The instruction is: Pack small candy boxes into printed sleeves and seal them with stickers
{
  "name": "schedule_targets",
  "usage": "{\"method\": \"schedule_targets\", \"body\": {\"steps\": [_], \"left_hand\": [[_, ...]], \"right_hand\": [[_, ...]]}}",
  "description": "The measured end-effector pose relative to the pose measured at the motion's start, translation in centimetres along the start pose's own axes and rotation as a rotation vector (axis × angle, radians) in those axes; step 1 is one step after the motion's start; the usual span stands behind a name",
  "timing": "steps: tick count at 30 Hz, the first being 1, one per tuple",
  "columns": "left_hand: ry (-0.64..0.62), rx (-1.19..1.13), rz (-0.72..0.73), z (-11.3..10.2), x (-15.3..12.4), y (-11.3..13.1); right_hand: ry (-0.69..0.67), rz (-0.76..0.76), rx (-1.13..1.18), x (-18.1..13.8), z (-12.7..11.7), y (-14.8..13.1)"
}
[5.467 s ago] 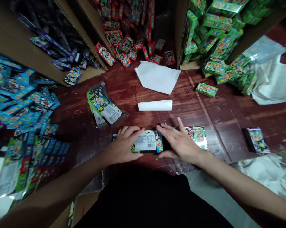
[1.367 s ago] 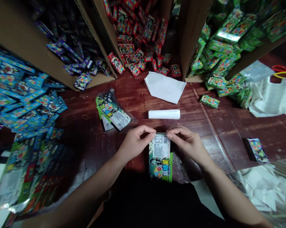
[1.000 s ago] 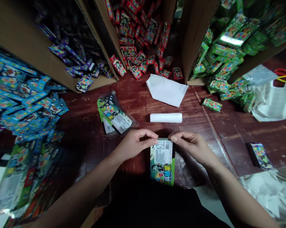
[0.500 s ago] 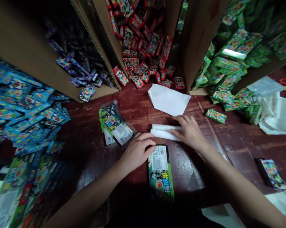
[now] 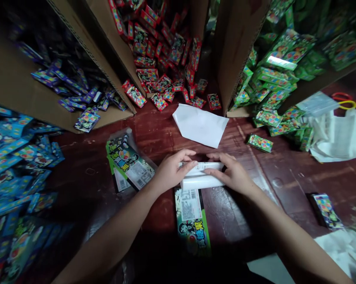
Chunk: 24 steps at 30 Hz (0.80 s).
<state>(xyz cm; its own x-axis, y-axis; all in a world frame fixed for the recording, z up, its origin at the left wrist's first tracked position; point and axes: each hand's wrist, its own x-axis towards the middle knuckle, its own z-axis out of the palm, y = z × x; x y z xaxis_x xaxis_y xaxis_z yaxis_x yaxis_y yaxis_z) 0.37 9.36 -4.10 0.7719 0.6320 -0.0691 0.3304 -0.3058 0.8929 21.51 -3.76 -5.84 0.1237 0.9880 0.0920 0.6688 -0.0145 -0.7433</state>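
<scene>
Right there, the person's left hand (image 5: 175, 170) and right hand (image 5: 232, 173) are pinching a folded white bundle (image 5: 203, 182) at its nine and three o'clock sides, a printed packet (image 5: 192, 228) lying at its six.

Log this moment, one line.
left hand: holding rolled white sheeting | right hand: holding same | barcode-labelled candy packet: on table

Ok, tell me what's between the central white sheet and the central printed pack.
The head view shows the white roll there, held by the left hand and right hand.
</scene>
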Motion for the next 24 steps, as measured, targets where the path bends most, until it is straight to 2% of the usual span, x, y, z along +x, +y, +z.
{"method": "schedule_targets", "body": {"steps": [5,12,18,22,24], "left_hand": [[-0.01,-0.083,-0.034,0.0,0.4,-0.2],[0.033,-0.018,-0.08,0.0,0.5,-0.4],[0.008,-0.17,-0.178,0.0,0.8,-0.9],[0.004,-0.118,-0.086,-0.2,0.7,-1.1],[-0.024,-0.083,-0.033,-0.2,0.6,-0.9]], "right_hand": [[-0.001,0.005,0.114,1.0,-0.8,-0.3],[-0.13,-0.138,-0.008,2.6,-2.1,-0.6],[-0.063,-0.245,-0.032,2.8,-2.5,-1.5],[0.02,-0.217,0.057,3.0,-2.8,-2.1],[0.002,-0.189,0.1,3.4,-2.7,-2.3]]}}
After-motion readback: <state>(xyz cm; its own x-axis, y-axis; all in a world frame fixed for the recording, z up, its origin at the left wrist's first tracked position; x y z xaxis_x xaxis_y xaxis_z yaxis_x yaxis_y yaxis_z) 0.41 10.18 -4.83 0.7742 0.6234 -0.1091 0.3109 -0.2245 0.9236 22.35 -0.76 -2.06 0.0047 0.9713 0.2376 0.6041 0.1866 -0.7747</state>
